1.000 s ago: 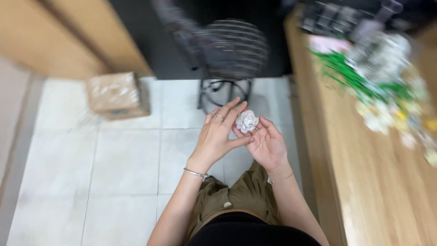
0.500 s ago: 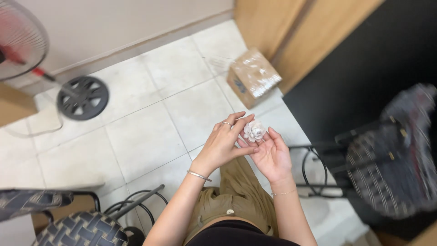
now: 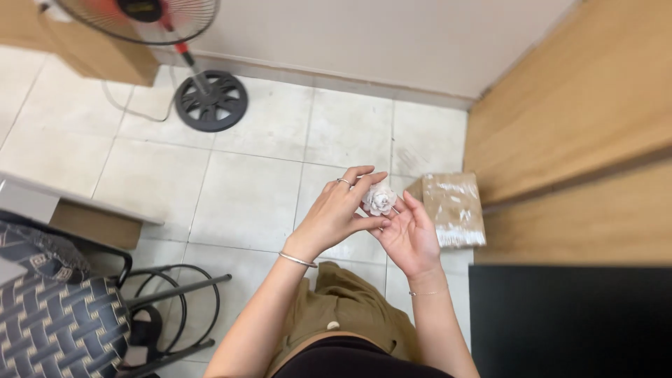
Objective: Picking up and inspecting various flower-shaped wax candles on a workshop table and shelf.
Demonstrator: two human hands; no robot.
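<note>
Small white flower (image 3: 380, 199) pinched between left hand (image 3: 334, 213) fingertips and right hand (image 3: 408, 234) open palm, over tiled floor (image 3: 245, 196). Grip light (petals fragile): may crush or drop.

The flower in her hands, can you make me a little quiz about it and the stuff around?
1. True or false: both hands touch the white flower.
2. What stands on the tiles at the top left? A) fan B) bucket C) broom
3. Which hand wears the ring?

Key: 1 true, the left hand pinches it and the right hand cups it. 2 A. 3 The left hand.
</note>
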